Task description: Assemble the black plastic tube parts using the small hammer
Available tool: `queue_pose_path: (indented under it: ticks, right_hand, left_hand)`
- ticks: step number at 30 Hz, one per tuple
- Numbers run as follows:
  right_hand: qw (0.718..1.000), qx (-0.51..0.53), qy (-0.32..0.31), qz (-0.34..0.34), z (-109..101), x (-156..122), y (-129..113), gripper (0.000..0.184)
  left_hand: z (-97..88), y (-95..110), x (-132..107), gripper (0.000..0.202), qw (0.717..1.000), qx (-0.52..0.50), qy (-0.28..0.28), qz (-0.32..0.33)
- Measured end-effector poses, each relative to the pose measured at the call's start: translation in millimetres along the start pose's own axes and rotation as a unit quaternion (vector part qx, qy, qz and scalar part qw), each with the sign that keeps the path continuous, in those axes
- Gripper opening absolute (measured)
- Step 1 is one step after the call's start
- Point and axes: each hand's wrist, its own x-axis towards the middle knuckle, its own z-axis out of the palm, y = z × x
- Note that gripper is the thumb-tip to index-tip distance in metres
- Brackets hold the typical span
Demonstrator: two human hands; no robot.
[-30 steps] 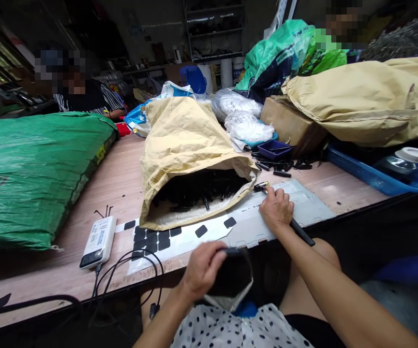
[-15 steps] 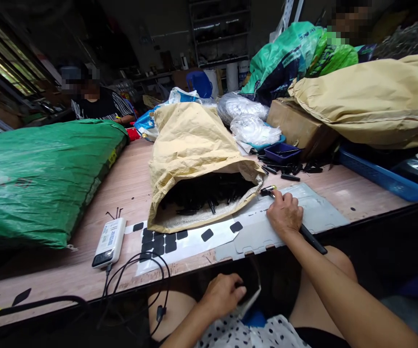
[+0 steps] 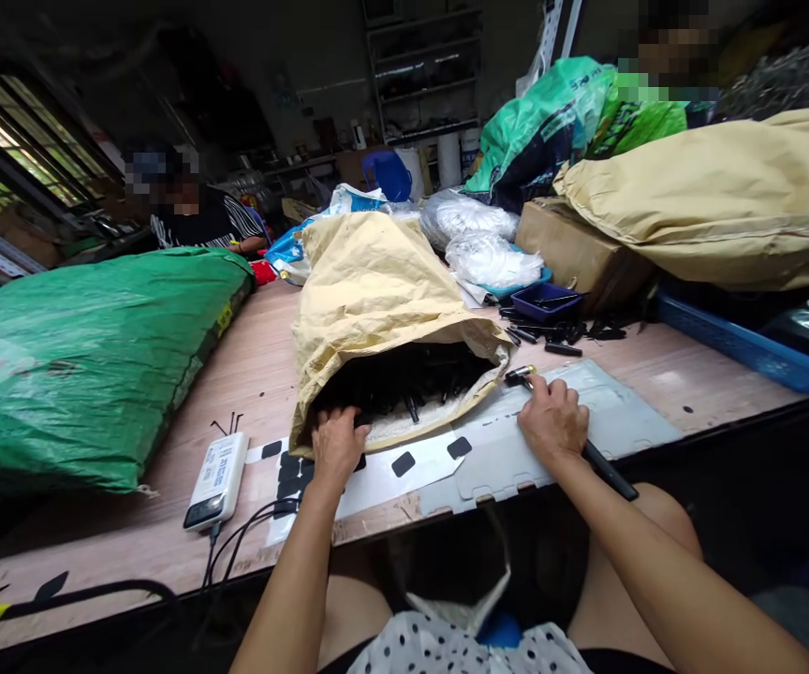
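A tan paper sack (image 3: 376, 290) lies on the wooden table (image 3: 236, 356), its mouth open toward me and full of small black parts (image 3: 404, 388). My left hand (image 3: 338, 445) rests at the sack's mouth, fingers curled over the rim; what they hold, if anything, is hidden. My right hand (image 3: 551, 417) is closed round a black-handled tool (image 3: 605, 468) whose metal tip (image 3: 521, 374) lies on a grey sheet (image 3: 608, 412). A white backing sheet with black square pads (image 3: 390, 468) lies between the hands.
A green sack (image 3: 81, 356) fills the left of the table. A white power bank (image 3: 218, 477) with a cable lies near the front edge. Boxes, a blue tray (image 3: 541, 300), loose black parts, plastic bags and another tan sack (image 3: 713, 197) crowd the right. Two people sit behind.
My left hand has risen from the bag in my lap, below the table edge, to the mouth of the tan sack. My right hand has stayed on the tool.
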Motion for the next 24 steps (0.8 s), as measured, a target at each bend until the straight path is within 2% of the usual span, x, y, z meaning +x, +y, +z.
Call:
queue_pose_path:
  ticks: [3,6,9,12,15,20,24]
  right_hand:
    - [1.000,0.002,-0.004,0.000,-0.9,0.1,-0.5,0.037]
    - [1.000,0.001,-0.008,-0.002,-2.1,0.1,-0.8,0.037]
    - [1.000,0.000,-0.013,0.001,-3.3,0.0,-0.6,0.038]
    - [1.000,0.006,-0.016,0.003,-3.8,-0.8,-0.9,0.038]
    - [1.000,0.015,-0.015,0.004,-2.8,-1.2,-1.9,0.038]
    - [0.998,0.045,-0.034,0.019,-5.4,3.9,2.1,0.038]
    - [0.985,0.151,-0.049,0.064,-25.7,0.0,10.5,0.039]
  left_hand:
    - [-1.9,3.8,-11.9,0.023,0.999,-0.041,0.003,0.026]
    - [-0.1,22.7,-33.5,0.016,0.978,-0.155,0.008,0.140]
    - [10.6,48.1,-52.8,0.017,0.946,-0.236,-0.026,0.220]
    - [25.0,62.4,-60.5,0.022,0.937,-0.275,-0.020,0.215]
    - [34.5,60.4,-60.0,0.027,0.927,-0.317,0.014,0.198]
    - [37.1,51.0,-57.1,0.011,0.916,-0.356,0.016,0.182]
    - [36.1,52.7,-54.8,0.012,0.918,-0.354,-0.007,0.176]
